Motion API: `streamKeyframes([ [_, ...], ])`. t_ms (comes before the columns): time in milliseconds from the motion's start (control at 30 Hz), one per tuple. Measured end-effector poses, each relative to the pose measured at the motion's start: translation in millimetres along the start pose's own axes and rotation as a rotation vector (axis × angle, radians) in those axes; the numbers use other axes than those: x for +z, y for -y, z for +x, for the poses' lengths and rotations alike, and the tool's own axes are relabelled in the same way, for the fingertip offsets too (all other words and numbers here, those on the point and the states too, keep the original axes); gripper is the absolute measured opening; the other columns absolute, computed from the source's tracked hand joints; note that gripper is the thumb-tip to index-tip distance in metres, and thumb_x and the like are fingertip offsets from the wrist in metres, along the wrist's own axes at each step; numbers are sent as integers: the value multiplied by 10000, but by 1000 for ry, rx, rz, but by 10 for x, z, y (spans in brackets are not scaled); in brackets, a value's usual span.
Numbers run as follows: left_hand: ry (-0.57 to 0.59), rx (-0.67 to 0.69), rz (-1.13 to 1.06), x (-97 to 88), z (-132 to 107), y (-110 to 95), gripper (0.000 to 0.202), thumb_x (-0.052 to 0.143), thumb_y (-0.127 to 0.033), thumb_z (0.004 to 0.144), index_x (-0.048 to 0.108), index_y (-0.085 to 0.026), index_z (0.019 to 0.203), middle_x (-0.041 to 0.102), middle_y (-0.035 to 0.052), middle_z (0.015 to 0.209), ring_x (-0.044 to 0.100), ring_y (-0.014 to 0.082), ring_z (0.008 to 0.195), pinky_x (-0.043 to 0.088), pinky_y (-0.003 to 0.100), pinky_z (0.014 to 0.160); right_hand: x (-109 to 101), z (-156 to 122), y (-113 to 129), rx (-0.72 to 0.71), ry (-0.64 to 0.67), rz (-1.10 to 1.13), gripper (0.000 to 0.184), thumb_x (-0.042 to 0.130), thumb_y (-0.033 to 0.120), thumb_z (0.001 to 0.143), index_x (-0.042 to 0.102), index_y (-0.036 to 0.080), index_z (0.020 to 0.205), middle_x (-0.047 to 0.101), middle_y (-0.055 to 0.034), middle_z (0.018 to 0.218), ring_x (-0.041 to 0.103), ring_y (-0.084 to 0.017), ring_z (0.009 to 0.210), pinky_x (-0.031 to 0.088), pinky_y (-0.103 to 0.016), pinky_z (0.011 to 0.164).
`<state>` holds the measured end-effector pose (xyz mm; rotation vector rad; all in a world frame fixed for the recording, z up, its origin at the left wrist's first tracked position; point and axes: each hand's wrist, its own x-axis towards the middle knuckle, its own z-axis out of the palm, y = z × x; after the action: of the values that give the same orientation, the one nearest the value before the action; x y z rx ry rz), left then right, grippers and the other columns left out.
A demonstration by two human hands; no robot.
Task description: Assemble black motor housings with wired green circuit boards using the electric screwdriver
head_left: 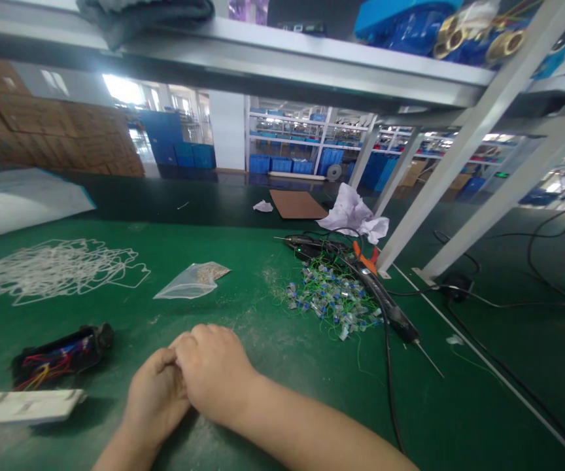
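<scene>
The left hand and right hand are touching near the bag; I can't tell if fingers are gripping anything. The bag is looking light and floppy; pinch its flat end.

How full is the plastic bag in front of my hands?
Partly full: the plastic bag holds pale bits gathered toward its right end, while its left part shows none. Cannot tell if it's sealed.
</scene>
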<state>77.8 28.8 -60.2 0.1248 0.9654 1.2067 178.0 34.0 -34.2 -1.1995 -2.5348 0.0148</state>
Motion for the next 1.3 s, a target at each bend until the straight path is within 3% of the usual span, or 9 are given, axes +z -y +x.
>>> streamKeyframes([
  [200,117,-92,-63,25,21,-130,283,310,-196,838,466,-131,611,370,-28,448,303,61,296,241,150,257,-372,-191,-79,-17,19,31,236,570,292,820,516,145,997,531,-49,850,514,-198,752,458,-314,667],
  [267,44,-75,-158,1,39,-217,220,314,-160,835,471,-112,689,411,-11,532,351,53,353,284,136,284,-628,-426,-285,61,-20,92,249,571,238,821,507,153,1046,537,-56,918,515,-193,847,443,-310,749],
  [333,-106,-31,-260,-17,42,-310,165,323,-140,829,470,-98,764,447,16,618,442,70,454,398,157,358,-882,-741,-618,244,-121,175,267,529,172,820,493,177,1085,546,-45,948,525,-165,855,433,-282,768],
  [433,-225,25,-273,1,3,-416,202,333,-172,829,489,-61,896,511,97,779,548,151,689,519,254,495,-1140,-1286,-1239,762,-241,159,259,455,196,842,463,149,1096,574,-46,896,559,-145,793,445,-230,707],
  [500,-230,30,-238,29,-32,-447,244,340,-169,822,493,-43,964,528,137,873,551,180,782,534,269,519,-1195,-1632,-1601,1098,-18,-103,222,420,207,866,492,161,1072,583,-40,943,558,-134,843,422,-200,722],
  [600,-246,39,-232,46,-38,-433,283,338,-136,812,491,-46,1033,530,147,954,548,169,824,529,226,527,-1129,-2013,-1907,1248,205,-214,135,472,157,815,605,160,795,607,-47,751,582,-188,721,406,-244,614],
  [700,-270,54,-184,30,9,-380,338,343,-132,823,461,-49,1128,532,133,985,547,155,865,523,179,545,-985,-2170,-1965,1293,333,-253,169,487,161,802,619,156,696,598,-70,669,590,-213,663,393,-257,561],
  [933,-277,89,-72,25,52,-311,391,339,-41,791,456,-62,1164,579,104,953,569,134,871,521,197,735,-790,-2121,-1870,1287,419,-373,186,450,176,848,620,107,814,606,-142,783,599,-258,744,434,-305,592],
  [1300,-185,95,16,-93,147,-264,221,369,-29,787,573,-69,864,590,129,903,605,158,768,563,226,571,-842,-2373,-1928,1217,387,-421,361,414,119,855,497,115,1206,607,-160,945,579,-258,887,438,-333,753],
])
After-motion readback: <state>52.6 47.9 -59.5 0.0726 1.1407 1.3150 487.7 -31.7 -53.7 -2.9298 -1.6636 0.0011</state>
